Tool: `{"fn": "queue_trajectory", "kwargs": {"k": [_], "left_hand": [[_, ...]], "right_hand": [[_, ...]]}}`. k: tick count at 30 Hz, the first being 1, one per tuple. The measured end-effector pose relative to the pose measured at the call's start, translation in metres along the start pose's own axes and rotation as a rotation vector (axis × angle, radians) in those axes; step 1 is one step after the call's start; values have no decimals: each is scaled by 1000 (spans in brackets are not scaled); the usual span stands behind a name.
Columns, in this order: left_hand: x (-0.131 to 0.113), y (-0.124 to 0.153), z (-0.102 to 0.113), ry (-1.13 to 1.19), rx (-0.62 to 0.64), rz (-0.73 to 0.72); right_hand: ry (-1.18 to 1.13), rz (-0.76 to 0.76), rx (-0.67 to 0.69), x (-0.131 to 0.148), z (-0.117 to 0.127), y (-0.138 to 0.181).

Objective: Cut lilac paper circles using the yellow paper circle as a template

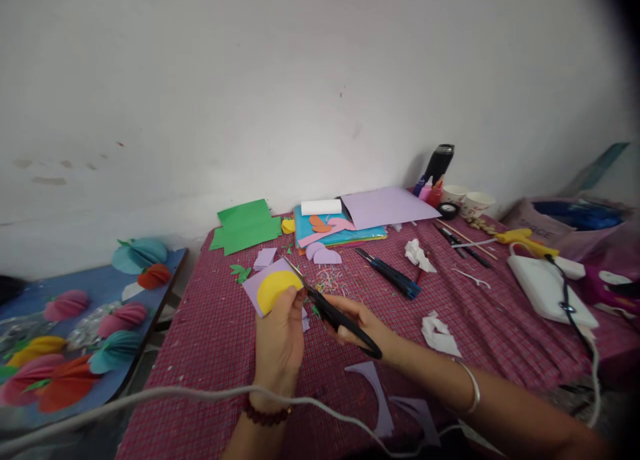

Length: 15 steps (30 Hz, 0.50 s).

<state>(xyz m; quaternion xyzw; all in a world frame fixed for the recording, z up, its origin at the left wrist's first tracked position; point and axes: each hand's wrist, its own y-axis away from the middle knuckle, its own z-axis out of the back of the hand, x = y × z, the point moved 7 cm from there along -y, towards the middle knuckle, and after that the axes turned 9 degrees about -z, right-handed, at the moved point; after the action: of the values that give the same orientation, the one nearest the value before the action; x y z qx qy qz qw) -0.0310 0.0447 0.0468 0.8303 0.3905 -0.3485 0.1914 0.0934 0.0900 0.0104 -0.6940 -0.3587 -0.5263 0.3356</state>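
Note:
My left hand (283,327) pinches a yellow rounded paper piece (275,288) laid over a square of purple paper (253,288). In my right hand (357,317) is a pair of scissors (345,319) with black handles. Their blades point up and left, at the right edge of the purple paper. I cannot tell whether the blades are cutting into it. Below my hands lie curved purple paper offcuts (377,393). Just beyond them are a small stack of purple paper squares (265,259), rounded purple pieces (326,255) and thin paper shreds (331,282).
Green sheets (247,223) and a large purple sheet (387,207) lie by the wall. A box cutter (393,275), crumpled tissue (440,335), a yellow glue gun (525,241) and paper cups (476,205) are to the right. A white cable (200,395) crosses in front. Folded paper fruits (67,380) sit left.

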Motion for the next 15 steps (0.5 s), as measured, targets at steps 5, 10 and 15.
{"fn": "queue_trajectory", "kwargs": {"k": [5,10,15], "left_hand": [[0,1,0,2,-41,10],[1,2,1,18,-36,16],[1,2,2,9,-34,21]], "right_hand": [[46,-18,-43,0,2,1],[10,2,-34,-2,1,2],[5,-18,-65,-6,4,3]]}}
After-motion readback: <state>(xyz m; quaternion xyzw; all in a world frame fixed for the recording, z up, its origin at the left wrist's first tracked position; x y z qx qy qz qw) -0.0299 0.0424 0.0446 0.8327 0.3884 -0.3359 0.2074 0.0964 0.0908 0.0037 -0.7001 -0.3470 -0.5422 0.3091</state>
